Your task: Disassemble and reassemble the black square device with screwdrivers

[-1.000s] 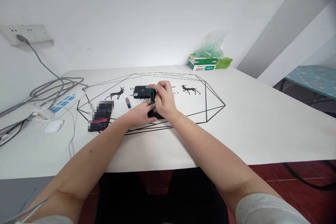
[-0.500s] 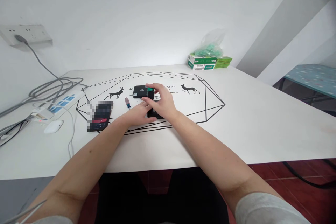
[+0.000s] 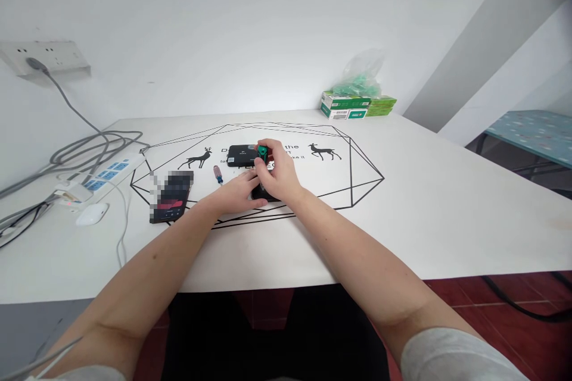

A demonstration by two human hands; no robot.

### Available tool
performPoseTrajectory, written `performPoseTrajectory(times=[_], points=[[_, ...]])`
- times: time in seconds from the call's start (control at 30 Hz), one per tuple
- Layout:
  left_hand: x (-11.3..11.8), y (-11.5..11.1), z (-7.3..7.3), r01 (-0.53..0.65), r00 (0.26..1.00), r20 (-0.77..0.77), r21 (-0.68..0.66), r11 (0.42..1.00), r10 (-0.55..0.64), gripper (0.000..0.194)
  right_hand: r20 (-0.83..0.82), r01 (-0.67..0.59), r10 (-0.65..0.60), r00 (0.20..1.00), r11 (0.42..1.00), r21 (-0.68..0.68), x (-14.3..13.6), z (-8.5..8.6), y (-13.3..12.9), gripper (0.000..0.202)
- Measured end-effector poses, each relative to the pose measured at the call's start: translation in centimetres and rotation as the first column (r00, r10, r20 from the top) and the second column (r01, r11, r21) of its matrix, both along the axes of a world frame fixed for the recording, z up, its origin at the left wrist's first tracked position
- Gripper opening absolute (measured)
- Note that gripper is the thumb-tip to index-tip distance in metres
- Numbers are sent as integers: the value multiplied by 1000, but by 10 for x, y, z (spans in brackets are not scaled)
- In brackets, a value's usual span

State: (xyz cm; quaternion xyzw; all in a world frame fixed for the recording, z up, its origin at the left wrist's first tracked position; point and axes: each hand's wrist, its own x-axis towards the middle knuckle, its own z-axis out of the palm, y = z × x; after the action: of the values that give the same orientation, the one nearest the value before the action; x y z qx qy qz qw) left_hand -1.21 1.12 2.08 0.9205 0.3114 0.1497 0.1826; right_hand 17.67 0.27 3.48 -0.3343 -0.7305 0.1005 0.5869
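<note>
Between the thumb and fingers of my right hand (image 3: 280, 174) is a green and black tool (image 3: 263, 153), held upright over a black case (image 3: 263, 192). My left hand (image 3: 240, 192) lies against the left side of that case, its fingers reaching onto it and its thumb along the near edge. Much of the case is hidden under both hands. Just behind them a second flat black case (image 3: 241, 155) with a small white label lies on the table. A small screwdriver (image 3: 217, 174) with a red and blue handle rests left of my left hand.
A phone (image 3: 172, 197) lies to the left. Farther left are a white earbud case (image 3: 92, 214), a power strip (image 3: 108, 174) and coiled grey cables (image 3: 75, 149). Green and white boxes (image 3: 346, 105) with a plastic bag (image 3: 361, 74) on top stand at the back by the wall.
The green and black tool has shifted slightly right and turned in my right hand, showing more of its green part. My left hand has stayed in nearly the same place.
</note>
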Motion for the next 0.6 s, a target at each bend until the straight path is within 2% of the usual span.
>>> performPoseTrajectory(times=[0.6], points=[[-2,1,-1,5,1000,-3,-9,1000,-5,75,-28,15,-14,1000,1000,22,0,2,-1,33]])
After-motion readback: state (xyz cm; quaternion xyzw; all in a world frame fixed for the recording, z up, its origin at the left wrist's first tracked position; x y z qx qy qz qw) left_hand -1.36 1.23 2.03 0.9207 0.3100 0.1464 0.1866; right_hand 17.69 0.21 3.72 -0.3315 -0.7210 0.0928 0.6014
